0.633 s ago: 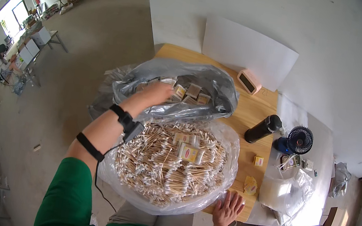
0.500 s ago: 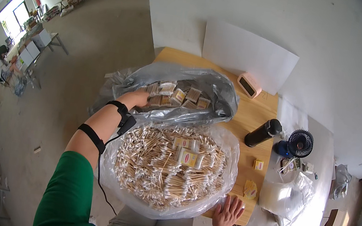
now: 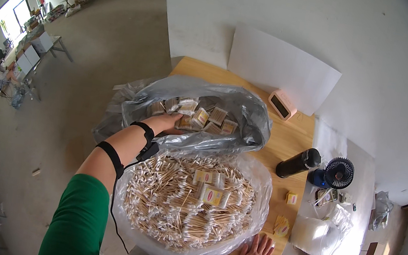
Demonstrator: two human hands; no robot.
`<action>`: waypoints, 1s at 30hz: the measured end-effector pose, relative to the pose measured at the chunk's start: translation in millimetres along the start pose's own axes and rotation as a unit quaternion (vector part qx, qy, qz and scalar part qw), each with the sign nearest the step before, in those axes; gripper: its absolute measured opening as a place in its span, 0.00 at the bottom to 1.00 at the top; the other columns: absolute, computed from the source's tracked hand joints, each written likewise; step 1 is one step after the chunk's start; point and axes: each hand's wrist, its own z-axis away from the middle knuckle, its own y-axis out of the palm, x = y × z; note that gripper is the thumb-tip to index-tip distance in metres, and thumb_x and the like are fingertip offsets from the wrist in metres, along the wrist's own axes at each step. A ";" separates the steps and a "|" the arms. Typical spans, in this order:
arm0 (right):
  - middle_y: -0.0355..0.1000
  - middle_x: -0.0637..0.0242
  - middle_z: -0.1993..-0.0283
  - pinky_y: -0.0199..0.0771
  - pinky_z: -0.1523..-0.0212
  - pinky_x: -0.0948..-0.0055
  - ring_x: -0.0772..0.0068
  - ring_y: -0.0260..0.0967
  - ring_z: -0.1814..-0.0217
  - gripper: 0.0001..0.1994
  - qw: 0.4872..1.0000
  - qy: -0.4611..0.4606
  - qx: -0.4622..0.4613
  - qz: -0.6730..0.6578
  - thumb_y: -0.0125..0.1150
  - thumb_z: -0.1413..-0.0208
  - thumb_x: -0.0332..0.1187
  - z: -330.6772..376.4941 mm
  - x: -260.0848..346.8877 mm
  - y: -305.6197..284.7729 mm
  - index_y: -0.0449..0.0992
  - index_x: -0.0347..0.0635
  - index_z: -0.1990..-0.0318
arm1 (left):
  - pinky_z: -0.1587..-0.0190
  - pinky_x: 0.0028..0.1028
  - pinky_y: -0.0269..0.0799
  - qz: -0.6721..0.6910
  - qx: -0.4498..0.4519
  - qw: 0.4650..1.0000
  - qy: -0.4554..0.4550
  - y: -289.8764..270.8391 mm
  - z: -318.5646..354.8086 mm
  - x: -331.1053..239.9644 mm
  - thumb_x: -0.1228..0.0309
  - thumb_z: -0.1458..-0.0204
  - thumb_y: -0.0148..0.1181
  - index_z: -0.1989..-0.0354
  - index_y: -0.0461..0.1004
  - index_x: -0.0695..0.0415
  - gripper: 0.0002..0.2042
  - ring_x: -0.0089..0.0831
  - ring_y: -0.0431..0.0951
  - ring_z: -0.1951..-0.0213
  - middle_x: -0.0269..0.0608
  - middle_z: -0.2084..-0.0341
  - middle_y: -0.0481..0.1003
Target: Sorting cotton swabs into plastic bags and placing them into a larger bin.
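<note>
My left hand (image 3: 166, 123) reaches into a grey plastic bag (image 3: 220, 92) at the back of the table. Its thumb and fingers are spread, touching the small clear packs of cotton swabs (image 3: 200, 117) inside; the fingertips are partly hidden among them. Closer to me, a clear plastic bag (image 3: 261, 210) is heaped with loose cotton swabs (image 3: 167, 196). On that heap lie two packed bundles of swabs (image 3: 213, 196) with yellow labels. My right hand (image 3: 255, 254) rests flat on the table's front edge, fingers stretched, holding nothing.
Right of the bags, the wooden table (image 3: 257, 87) bears a pink clock (image 3: 282, 105), a black bottle (image 3: 297, 163), a small yellow box (image 3: 291, 198) and yellow labels (image 3: 281, 226). A side table carries a small fan (image 3: 339, 172) and clear bags (image 3: 315, 236). People sit far left.
My left hand has shifted right and slightly nearer inside the grey bag, against the packs. The view has tilted a little; my right hand stays on the table edge.
</note>
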 end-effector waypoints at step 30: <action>0.59 0.51 0.37 0.36 0.34 0.42 0.40 0.47 0.32 0.27 1.000 -0.004 -0.004 0.000 0.48 0.47 0.49 -0.7 -1.8 0.0 0.66 0.45 0.42 | 0.35 0.54 0.21 -0.067 0.099 0.980 -0.162 7.0 -86.0 -72.3 0.21 0.69 0.37 0.34 0.32 0.68 0.65 0.56 0.36 0.33 0.58 0.33 0.39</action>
